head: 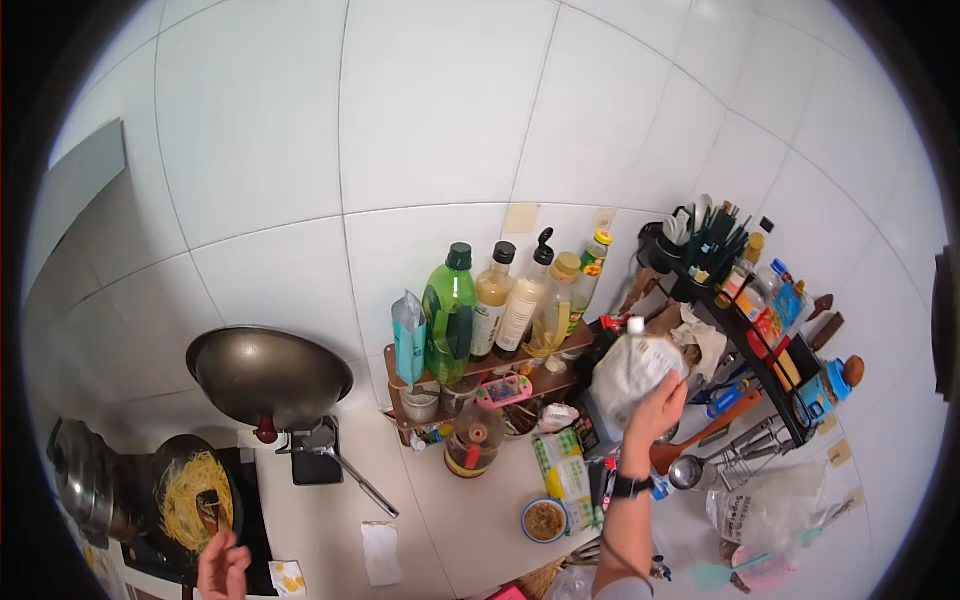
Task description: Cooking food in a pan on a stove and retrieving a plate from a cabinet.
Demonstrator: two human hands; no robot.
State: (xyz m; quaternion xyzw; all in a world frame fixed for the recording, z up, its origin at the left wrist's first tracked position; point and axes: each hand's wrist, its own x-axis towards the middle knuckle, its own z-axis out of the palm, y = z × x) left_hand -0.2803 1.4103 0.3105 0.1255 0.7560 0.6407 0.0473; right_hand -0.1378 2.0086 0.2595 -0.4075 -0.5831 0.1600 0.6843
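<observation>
On the right, my right hand (pixel 664 405), with a dark band at the wrist, grips a whitish plastic pouch (pixel 630 379) topped by a white cap. The pouch is raised in front of the cluttered corner. My left hand (pixel 223 566), fingers curled, is at the lower left by the near side of a dark frying pan (pixel 238 491). Yellow shredded food (pixel 187 495) fills the pan. A wooden turner (pixel 216 516) rests in it, its handle running up to my left hand. Whether my fingers close on that handle is hidden.
A wok (pixel 262 367) leans against the tiled wall beside a steel-handled utensil (pixel 367 487). A wooden rack (pixel 480 367) carries several bottles. A bowl of brown crumbly food (pixel 545 521) sits near the counter edge. At right, a black wall shelf (pixel 750 341) holds utensils.
</observation>
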